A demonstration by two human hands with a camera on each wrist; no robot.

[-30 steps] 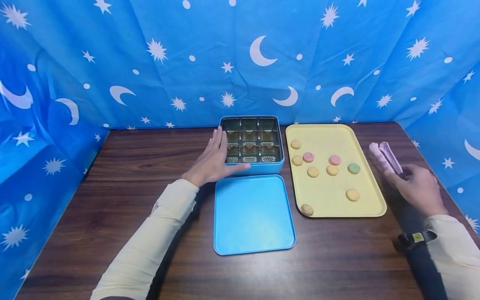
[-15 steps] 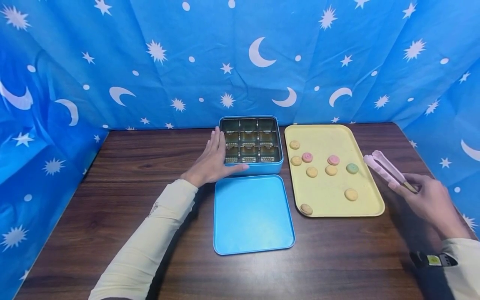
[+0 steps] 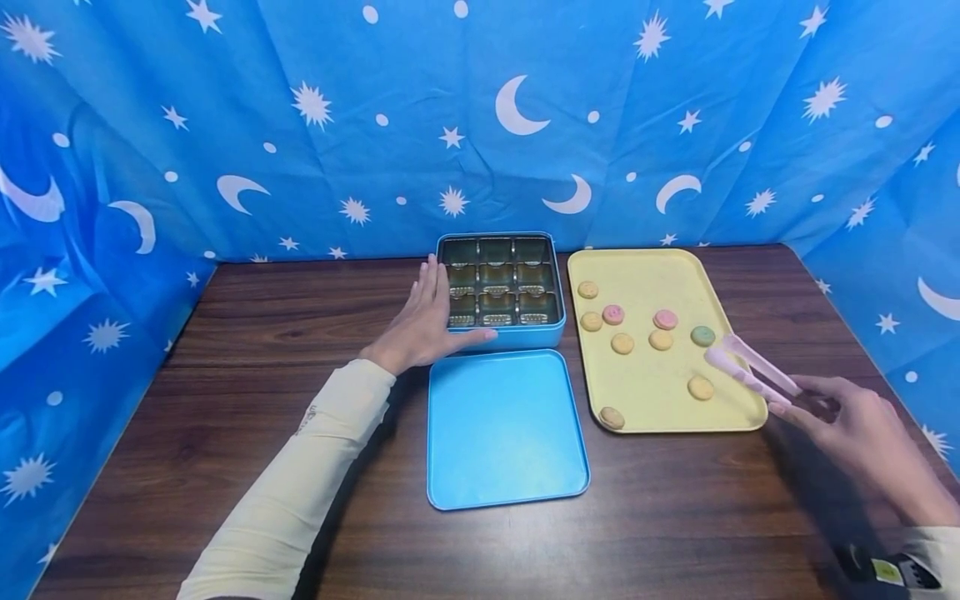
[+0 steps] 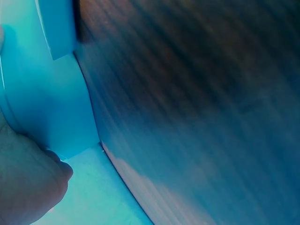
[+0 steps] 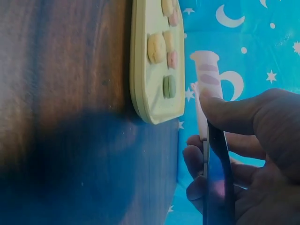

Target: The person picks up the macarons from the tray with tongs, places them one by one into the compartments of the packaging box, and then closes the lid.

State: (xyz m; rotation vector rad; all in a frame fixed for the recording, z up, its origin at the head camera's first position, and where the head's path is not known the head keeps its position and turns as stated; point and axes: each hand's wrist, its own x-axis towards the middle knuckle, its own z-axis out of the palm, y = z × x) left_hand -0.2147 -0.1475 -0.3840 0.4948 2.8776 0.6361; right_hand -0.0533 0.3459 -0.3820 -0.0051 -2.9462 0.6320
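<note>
My left hand (image 3: 416,329) lies with straight fingers along the left side of a blue square tin (image 3: 517,337), its thumb across the front wall. A clear-ribbed insert with several compartments sits inside the tin. At the right, my right hand (image 3: 862,429) grips pink-tipped tongs (image 3: 738,375), thumb on one arm and fingers on the other. The tongs' ends are parted, with nothing between them, over the right part of a yellow tray (image 3: 645,271). Just beyond the tips is a green macaron (image 3: 702,336); a yellow macaron (image 3: 701,387) lies nearer the tray's front.
Several more yellow macarons (image 3: 622,343) and two pink macarons (image 3: 665,319) are scattered on the tray. A blue lid (image 3: 510,433) lies in front of the tin on the wooden table (image 3: 300,292). Behind hangs a blue cloth (image 3: 420,83) with stars and moons.
My right hand has lifted the tongs off the table at the tray's right and swung their tips left over the tray. My left hand stays at the tin.
</note>
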